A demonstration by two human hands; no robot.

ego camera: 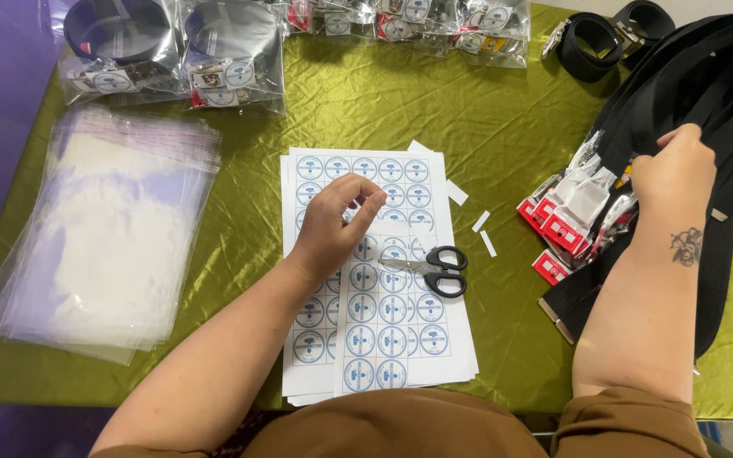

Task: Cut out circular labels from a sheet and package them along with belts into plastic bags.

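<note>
Both forearms reach forward from the bottom edge over a table draped in shiny green cloth [400,110]. The left forearm angles up and inward, wrist bent, so the left hand [332,222] hovers over the sticker sheets [383,335], a stack printed with rows of round blue-and-white labels. Its thumb and fingertips are pinched together at the tip; whether a sticker sits between them cannot be told. Just to the right of that hand, black-handled scissors [436,269] lie closed on the same sheets. A few white paper scraps [481,222] rest on the cloth beside the sheets.

The right forearm rises almost straight, and the right hand [674,174] is curled, knuckles up, gripping the black belt straps [706,93] heaped at the table's right edge, above small red-and-white tags [557,229]. The hands are well apart.

At left lies a stack of clear plastic bags [103,237]. Along the far edge sit packed belts in bags [171,51].
</note>
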